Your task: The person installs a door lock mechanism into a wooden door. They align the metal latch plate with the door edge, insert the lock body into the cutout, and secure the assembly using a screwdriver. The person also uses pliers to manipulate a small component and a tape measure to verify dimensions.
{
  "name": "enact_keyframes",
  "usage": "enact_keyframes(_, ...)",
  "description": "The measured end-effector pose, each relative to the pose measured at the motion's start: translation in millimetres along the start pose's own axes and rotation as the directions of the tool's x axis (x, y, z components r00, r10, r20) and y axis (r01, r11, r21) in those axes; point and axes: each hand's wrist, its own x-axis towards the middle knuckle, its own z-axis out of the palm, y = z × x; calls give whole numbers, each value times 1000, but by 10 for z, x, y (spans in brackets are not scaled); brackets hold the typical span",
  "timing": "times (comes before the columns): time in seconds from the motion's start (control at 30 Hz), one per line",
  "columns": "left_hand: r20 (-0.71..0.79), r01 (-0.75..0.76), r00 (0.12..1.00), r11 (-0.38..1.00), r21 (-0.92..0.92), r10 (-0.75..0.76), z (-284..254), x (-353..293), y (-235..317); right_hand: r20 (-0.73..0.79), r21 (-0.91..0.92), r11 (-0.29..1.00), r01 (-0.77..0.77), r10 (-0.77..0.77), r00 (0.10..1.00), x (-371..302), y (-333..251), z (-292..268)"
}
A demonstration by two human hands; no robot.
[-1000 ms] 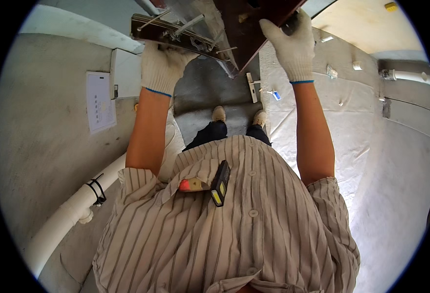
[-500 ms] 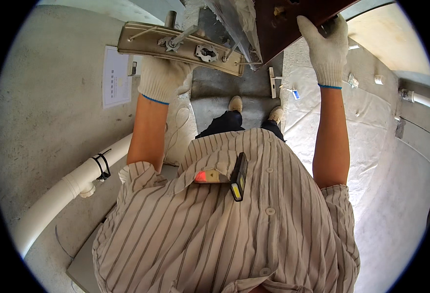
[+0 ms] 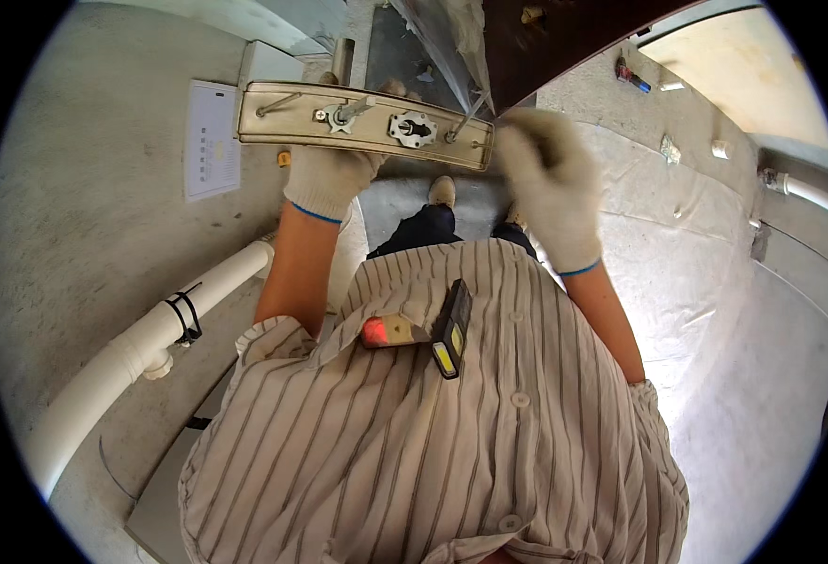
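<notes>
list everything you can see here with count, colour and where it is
lock plate: 1, brass-coloured metal, long, held up at top centre
door: 1, dark brown, top right of centre
pipe: 1, white, lower left, black tie around it
wall panel: 1, white, upper left wall
clip-on device: 1, black and yellow, on shirt front
shirt: 1, beige striped, bottom centre
left hand: white glove, gripping the lock plate from below
right hand: white glove, at the plate's right end

A gloved left hand (image 3: pixel 334 174) grips a long brass-coloured metal door lock plate (image 3: pixel 367 122) from beneath. The gloved right hand (image 3: pixel 550 193) touches its right end beside a dark brown wooden door (image 3: pixel 564 33). A white plastic pipe (image 3: pixel 141 348) runs along the grey concrete wall (image 3: pixel 85 244).
</notes>
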Motion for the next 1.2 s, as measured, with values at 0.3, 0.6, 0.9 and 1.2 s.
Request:
enact_keyframes(0.3,101,135,990,810,-571,-94,60,-20,-451,221,-478,877,55,59,973,81,-126,369)
enact_keyframes(0.6,-103,89,980,836,-542,-171,215,-110,-713,245,-526,840,-134,301,922,135,-41,435)
enact_keyframes(0.9,18,-95,995,956,278,94,171,-119,-625,165,27,896,-443,434,886,56,113,422)
enact_keyframes(1.2,55,-199,978,819,538,201,-270,-70,-827,299,599,594,-536,455,839,-31,132,210)
